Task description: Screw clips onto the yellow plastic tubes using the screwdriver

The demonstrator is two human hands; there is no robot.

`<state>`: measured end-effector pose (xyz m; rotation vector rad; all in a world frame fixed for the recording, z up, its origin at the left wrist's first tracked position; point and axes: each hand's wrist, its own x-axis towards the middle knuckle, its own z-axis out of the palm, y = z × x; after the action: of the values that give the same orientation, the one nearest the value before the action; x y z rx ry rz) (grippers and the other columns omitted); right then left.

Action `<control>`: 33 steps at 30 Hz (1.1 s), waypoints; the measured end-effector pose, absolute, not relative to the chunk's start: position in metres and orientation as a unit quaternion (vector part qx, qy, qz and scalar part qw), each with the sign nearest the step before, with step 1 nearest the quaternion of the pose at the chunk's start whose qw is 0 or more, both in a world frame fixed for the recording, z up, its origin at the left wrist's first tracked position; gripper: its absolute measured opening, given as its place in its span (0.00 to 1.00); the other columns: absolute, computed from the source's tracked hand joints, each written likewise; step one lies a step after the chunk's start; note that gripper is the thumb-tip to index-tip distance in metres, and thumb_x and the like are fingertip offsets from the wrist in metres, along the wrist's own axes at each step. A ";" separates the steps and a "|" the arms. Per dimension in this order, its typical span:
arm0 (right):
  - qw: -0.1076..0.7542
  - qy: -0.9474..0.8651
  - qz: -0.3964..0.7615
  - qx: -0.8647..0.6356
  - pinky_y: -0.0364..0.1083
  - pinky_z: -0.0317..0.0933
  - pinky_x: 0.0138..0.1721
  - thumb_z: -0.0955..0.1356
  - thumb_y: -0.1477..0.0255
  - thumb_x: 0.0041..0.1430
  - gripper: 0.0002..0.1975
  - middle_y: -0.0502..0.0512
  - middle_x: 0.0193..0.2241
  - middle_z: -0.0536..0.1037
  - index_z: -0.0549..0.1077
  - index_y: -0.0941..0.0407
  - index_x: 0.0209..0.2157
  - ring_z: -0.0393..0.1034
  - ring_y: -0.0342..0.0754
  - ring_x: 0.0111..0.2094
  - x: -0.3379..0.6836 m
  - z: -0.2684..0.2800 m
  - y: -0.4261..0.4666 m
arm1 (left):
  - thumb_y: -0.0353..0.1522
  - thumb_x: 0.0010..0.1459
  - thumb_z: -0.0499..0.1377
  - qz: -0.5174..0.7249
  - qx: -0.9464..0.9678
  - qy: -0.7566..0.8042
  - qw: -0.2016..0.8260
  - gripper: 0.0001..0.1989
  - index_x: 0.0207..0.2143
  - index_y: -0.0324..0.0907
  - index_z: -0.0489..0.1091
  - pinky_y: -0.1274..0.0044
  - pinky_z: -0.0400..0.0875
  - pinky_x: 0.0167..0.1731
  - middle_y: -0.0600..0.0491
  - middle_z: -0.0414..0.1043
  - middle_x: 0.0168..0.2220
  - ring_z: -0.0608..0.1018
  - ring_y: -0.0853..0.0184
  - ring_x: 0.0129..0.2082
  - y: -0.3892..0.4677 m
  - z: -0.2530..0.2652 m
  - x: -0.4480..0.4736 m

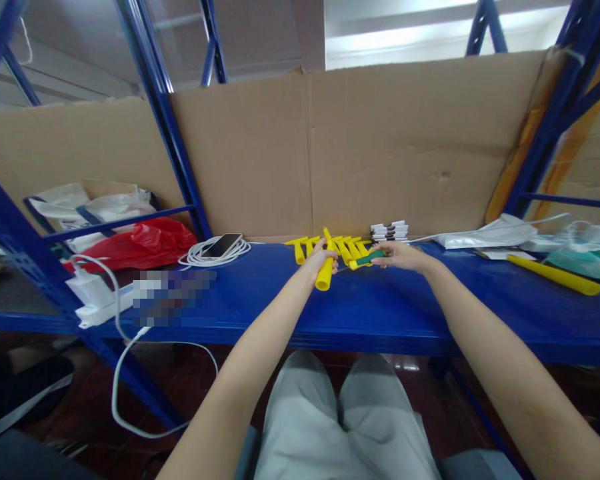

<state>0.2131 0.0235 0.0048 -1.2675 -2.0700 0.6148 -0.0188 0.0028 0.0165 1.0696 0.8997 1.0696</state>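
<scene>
The yellow piece [324, 276] is over the blue shelf [380, 307], the left hand [316, 261] wrapped around it, wide end towards the person. The right hand [397, 256] is closed on a green-and-yellow screwdriver [367, 260], its thin shaft pointing left (whether it touches is too small to tell). A steady hold and straight shaft would serve best, clear of the similar yellow pieces [347, 252] behind.
</scene>
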 end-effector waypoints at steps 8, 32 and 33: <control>0.459 -0.719 0.267 -0.448 0.41 0.59 0.19 0.72 0.60 0.46 0.15 0.49 0.19 0.72 0.69 0.56 0.28 0.64 0.40 0.16 0.213 0.015 0.019 | 0.17 0.49 0.49 0.451 0.475 0.419 0.629 0.41 0.63 0.51 0.40 0.84 0.57 0.14 0.60 0.60 0.23 0.62 0.78 0.12 0.003 0.016 -0.018; 0.616 -0.640 0.240 -0.392 0.41 0.57 0.17 0.71 0.52 0.42 0.23 0.46 0.18 0.70 0.66 0.55 0.30 0.61 0.38 0.15 0.202 0.012 0.024 | 0.18 0.53 0.49 0.423 0.453 0.415 0.667 0.39 0.63 0.53 0.38 0.87 0.53 0.13 0.62 0.56 0.21 0.60 0.79 0.12 0.004 0.016 -0.018; 0.616 -0.640 0.240 -0.392 0.41 0.58 0.17 0.71 0.52 0.42 0.23 0.46 0.18 0.70 0.66 0.55 0.30 0.61 0.38 0.15 0.202 0.012 0.024 | 0.18 0.53 0.48 0.422 0.453 0.413 0.667 0.39 0.63 0.53 0.38 0.87 0.53 0.13 0.62 0.56 0.21 0.60 0.78 0.12 0.004 0.016 -0.018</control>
<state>0.2019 0.0241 0.0120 -0.9026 -1.4729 0.5537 -0.0181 0.0038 0.0158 1.0231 0.9320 0.9529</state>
